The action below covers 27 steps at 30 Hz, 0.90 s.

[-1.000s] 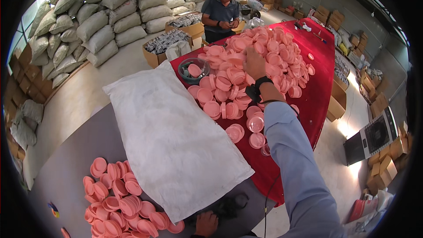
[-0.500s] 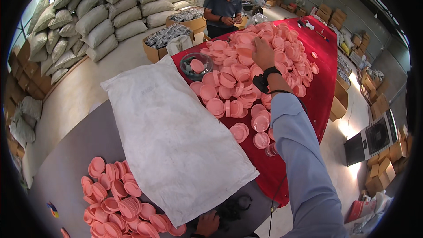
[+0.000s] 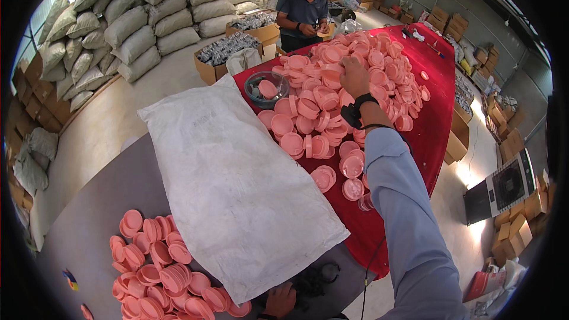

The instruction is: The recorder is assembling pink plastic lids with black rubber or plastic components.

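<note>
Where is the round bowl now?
In the head view, the bowl stands near the left edge of the red cloth, between the pile of pink dishes and the far corner of the white sack.

The right arm stretches up and leftward from the lower edge, the right hand well forward with its fingers bent, its grip unclear; the left hand sits low near the lower edge, back uppermost
</note>
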Available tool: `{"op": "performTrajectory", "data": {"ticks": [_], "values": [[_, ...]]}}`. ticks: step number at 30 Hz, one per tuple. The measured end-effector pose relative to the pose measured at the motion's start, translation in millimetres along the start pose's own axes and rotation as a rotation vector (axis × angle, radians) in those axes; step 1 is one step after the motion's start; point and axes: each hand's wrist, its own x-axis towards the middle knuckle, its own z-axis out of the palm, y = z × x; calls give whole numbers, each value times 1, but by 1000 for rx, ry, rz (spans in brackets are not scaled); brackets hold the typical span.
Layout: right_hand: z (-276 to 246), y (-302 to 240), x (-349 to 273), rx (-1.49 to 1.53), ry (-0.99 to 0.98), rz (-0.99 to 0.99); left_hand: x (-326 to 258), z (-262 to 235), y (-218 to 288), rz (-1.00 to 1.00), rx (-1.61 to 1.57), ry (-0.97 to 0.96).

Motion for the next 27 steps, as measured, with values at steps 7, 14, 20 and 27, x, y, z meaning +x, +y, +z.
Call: {"op": "performTrajectory", "data": {"ticks": [7, 14, 20, 27], "values": [[2, 4, -4, 62, 53, 26, 1, 2, 2, 1, -8, 3], [-1, 2, -8, 51, 13, 24, 1, -3, 2, -11, -13, 0], [-9, -18, -17, 194, 38, -50, 3, -7, 3, -43, -32, -44], [-48, -84, -38, 370, 50, -206, 13, -28, 7, 26, -46, 93]]}}
